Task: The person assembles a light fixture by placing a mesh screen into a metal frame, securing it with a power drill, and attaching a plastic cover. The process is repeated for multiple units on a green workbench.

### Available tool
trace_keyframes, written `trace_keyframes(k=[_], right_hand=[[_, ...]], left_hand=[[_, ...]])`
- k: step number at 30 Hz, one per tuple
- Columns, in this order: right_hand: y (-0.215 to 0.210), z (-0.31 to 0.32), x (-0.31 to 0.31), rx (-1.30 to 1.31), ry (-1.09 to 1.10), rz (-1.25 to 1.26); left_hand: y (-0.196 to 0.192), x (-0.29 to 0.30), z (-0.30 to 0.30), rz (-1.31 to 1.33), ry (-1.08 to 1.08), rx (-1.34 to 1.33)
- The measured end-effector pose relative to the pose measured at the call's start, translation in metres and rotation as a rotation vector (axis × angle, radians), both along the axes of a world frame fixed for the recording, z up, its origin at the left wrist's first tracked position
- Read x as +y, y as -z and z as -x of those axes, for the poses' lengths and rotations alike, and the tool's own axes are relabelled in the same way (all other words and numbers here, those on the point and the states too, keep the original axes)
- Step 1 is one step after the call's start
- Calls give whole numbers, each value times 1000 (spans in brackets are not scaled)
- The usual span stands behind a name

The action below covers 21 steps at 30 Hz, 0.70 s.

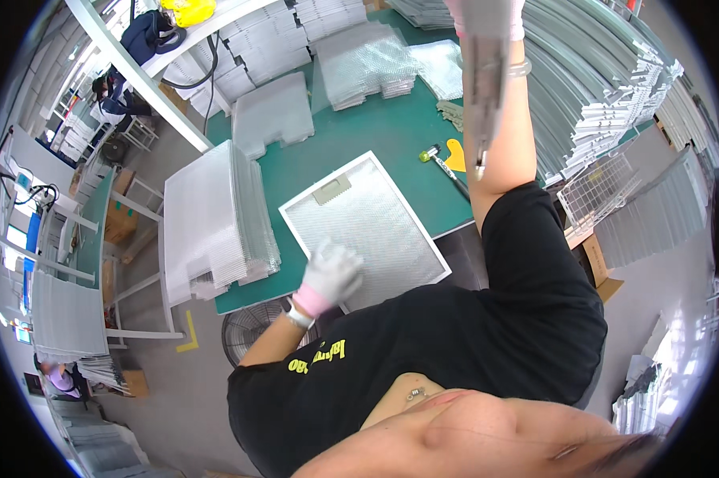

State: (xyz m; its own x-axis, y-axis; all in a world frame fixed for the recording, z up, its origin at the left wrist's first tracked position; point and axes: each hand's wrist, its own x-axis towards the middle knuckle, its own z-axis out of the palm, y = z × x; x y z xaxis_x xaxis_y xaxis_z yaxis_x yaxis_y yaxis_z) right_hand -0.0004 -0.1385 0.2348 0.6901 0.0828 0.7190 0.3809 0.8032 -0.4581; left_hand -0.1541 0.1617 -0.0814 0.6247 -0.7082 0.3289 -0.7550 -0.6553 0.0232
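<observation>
Gloved left hand (330, 275) presses flat, fingers spread, on a framed mesh filter panel (364, 227); right hand (487, 20) grips a metal strip (483, 88) above. Beneath them: green worktable (391, 131), mesh stacks (216, 219) leftward.

The scene is lit evenly and brightly; edges are bent by fisheye distortion, and the raised right hand (487, 20) is blurred.

Quick count from where I'm standing: one framed rectangular metal mesh filter panel (365, 229) lying flat on the green desk (391, 131), one mallet with a green-and-white head (430, 154), one yellow plastic scraper (455, 156), one round wire fan guard (252, 328) on the floor. Stacks of loose silvery mesh sheets (216, 219): I make out about five, individual sheets uncountable.
</observation>
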Motion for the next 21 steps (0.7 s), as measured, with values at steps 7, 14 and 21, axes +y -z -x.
trace_keyframes(k=[7,14,21], right_hand=[[-9,0,12,25,-54,13],[70,27,49,177,322,154],[41,17,34,130,182,104]], left_hand=[[-111,-60,-85,1077,201,195],[-149,-91,-121,1030,212,-129],[-145,-119,-96,1577,508,587]])
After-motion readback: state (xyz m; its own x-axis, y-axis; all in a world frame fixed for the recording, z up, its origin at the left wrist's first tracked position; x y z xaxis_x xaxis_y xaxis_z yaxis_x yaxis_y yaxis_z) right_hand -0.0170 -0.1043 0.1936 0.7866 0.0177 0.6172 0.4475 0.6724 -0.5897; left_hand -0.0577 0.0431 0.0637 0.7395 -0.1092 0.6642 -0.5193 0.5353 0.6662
